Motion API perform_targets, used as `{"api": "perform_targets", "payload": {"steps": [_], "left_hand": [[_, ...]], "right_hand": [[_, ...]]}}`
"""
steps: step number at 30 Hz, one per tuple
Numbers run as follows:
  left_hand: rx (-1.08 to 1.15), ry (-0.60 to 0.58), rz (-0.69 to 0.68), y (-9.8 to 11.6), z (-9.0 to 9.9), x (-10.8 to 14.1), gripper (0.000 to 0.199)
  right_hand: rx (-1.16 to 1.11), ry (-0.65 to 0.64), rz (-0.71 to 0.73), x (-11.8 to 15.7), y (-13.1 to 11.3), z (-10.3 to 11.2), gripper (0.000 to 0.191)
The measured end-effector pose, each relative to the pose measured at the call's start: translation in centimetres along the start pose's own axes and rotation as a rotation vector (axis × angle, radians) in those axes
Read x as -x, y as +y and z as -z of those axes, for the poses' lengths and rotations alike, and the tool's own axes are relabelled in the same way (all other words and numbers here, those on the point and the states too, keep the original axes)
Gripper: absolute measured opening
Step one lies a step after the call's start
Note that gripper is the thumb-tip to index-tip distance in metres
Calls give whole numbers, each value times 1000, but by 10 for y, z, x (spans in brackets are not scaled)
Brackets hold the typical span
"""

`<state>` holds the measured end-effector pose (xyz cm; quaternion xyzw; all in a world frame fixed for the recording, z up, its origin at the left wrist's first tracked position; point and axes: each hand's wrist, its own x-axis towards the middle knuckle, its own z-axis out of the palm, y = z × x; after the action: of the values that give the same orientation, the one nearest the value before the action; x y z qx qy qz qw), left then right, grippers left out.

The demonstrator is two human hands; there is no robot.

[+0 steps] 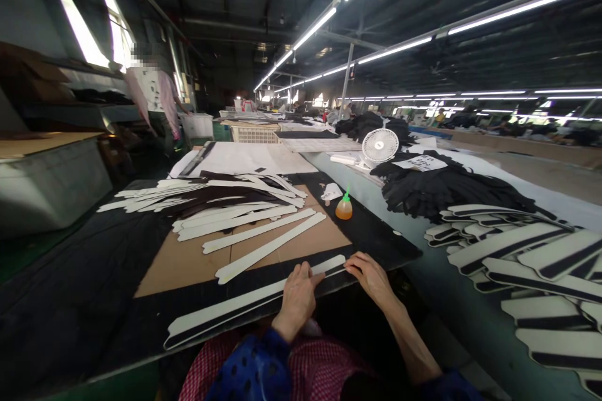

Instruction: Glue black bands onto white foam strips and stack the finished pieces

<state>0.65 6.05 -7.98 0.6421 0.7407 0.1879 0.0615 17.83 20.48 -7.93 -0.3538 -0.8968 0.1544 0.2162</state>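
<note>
A long white strip (221, 313) lies along the table's near edge on top of a black strip with a thin pale border. My left hand (298, 297) is over its right part, fingers bent and closed on the layered strip. At the strip's right end, my right hand (370, 274) pinches the tip between thumb and forefinger. Beyond them, loose white strips (270, 247) lie on a brown cardboard sheet (164, 269). Farther left is a pile of white and dark strips (207, 194). The undersides of my fingertips are hidden.
A small bottle (344, 208) of amber liquid with a green nozzle stands behind my right hand. On the right-hand table are stacked black-and-white strips (531, 257), a heap of black pieces (451, 188) and a white fan (380, 146). A person (153, 97) stands at the far left.
</note>
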Motion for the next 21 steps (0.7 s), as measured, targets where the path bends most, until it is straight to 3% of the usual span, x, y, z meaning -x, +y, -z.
{"api": "perform_targets", "payload": {"steps": [8, 11, 14, 18, 21], "left_hand": [[13, 19, -2, -2, -2, 0, 52], [25, 35, -2, -3, -3, 1, 52], [25, 69, 0, -2, -5, 2, 51], [1, 130, -9, 0, -10, 6, 53], [-26, 183, -33, 0, -15, 11, 53]], "right_hand": [[-70, 88, 85, 1, 10, -9, 24], [-186, 195, 54, 3, 18, -9, 30], [-82, 283, -22, 4, 24, -12, 35], [184, 225, -70, 5, 17, -21, 31], [126, 176, -71, 8, 4, -23, 26]]}}
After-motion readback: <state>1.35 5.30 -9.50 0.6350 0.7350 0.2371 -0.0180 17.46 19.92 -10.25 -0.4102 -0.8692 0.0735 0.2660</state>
